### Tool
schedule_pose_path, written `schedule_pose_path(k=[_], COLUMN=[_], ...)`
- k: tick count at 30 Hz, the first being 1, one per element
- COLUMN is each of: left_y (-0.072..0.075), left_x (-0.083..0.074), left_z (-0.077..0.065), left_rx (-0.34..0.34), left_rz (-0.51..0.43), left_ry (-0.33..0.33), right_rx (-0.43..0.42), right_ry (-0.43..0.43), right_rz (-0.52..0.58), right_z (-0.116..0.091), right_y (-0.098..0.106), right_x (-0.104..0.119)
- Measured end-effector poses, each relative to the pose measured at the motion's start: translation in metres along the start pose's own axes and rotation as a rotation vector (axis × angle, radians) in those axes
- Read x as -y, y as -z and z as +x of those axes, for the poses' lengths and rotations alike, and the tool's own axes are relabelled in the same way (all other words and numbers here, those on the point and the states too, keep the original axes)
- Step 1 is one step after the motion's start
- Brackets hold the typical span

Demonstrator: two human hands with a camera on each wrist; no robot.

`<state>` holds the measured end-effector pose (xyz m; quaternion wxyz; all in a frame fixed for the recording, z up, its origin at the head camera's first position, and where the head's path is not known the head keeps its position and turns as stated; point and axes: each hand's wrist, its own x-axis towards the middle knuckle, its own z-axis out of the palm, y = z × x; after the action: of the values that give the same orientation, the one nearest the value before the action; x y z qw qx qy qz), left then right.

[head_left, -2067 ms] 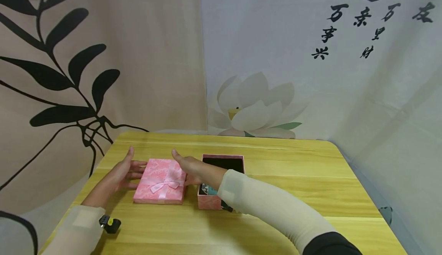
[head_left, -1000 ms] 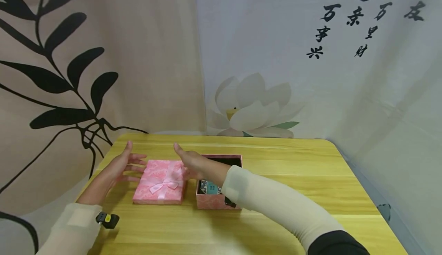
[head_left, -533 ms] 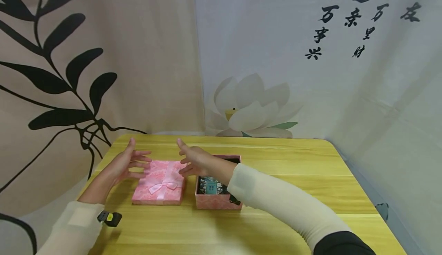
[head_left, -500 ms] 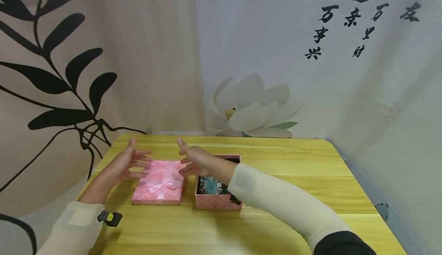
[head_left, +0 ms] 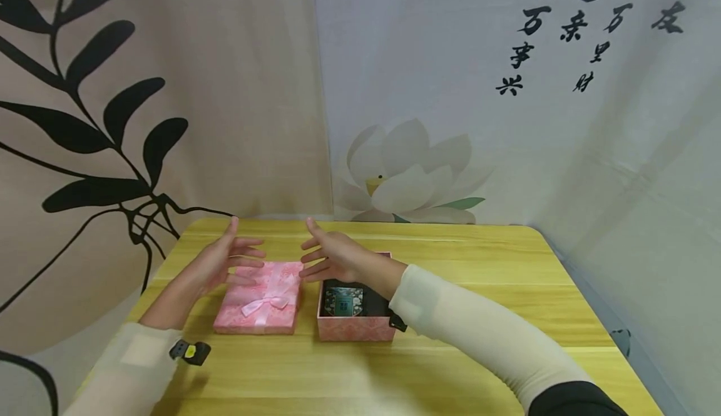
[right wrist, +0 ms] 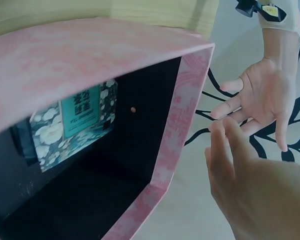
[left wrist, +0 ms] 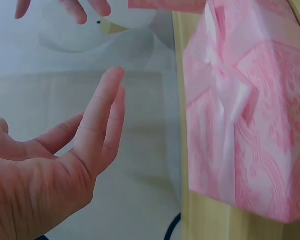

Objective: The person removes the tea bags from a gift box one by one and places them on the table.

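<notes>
A pink patterned box lid (head_left: 256, 316) with a ribbon bow (head_left: 265, 304) lies on the table, bow side up. To its right stands the open pink box (head_left: 356, 329), black inside. It holds a dark floral packet (right wrist: 74, 117) with a teal label. My left hand (head_left: 225, 263), fingers spread and thumb raised, is held over the lid's far left corner, gripping nothing. Facing it palm to palm, my right hand (head_left: 340, 256) hovers over the box's far left side, its fingers extended. A gap separates the two hands, and my right forearm covers part of the box.
The yellow wooden table (head_left: 462, 291) has its far edge against a hanging fabric backdrop (head_left: 253, 91) printed with leaves, a lotus and black characters. A small black device (head_left: 191, 351) is strapped to my left wrist.
Both hands have risen from the lid's sides and shifted right and farther from me. The right hand has come off the lid, baring more of the packet. Lid and box stay put.
</notes>
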<state>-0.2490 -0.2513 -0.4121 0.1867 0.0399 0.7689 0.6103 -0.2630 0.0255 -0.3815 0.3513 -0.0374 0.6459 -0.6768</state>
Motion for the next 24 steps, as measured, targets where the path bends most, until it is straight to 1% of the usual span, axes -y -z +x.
schedule_pose_path(k=[5, 7, 9, 11, 17, 20, 24], left_y=[-0.007, -0.011, -0.015, -0.02, -0.032, -0.037, -0.045], left_x=[-0.005, -0.007, -0.009, -0.011, -0.016, -0.017, -0.02], left_z=[0.003, 0.005, 0.007, 0.01, 0.015, 0.018, 0.024], left_rx=[-0.004, -0.003, 0.007, 0.014, 0.029, 0.047, 0.058], left_rz=[0.08, 0.089, 0.079, 0.049, -0.014, -0.025, -0.026], left_ry=[0.011, 0.022, 0.025, 0.024, 0.012, 0.0, -0.006], right_rx=[-0.003, -0.003, -0.005, -0.005, 0.027, 0.028, 0.006], right_ry=[0.006, 0.01, 0.013, 0.022, 0.026, 0.017, 0.012], right_rz=[-0.007, 0.003, 0.015, 0.02, 0.02, 0.023, 0.03], right_z=[-0.005, -0.008, -0.011, -0.014, -0.022, -0.025, -0.029], right_y=[0.012, 0.017, 0.023, 0.028, 0.044, 0.05, 0.057], right_x=[0.0, -0.001, -0.002, -0.003, -0.004, -0.004, -0.005])
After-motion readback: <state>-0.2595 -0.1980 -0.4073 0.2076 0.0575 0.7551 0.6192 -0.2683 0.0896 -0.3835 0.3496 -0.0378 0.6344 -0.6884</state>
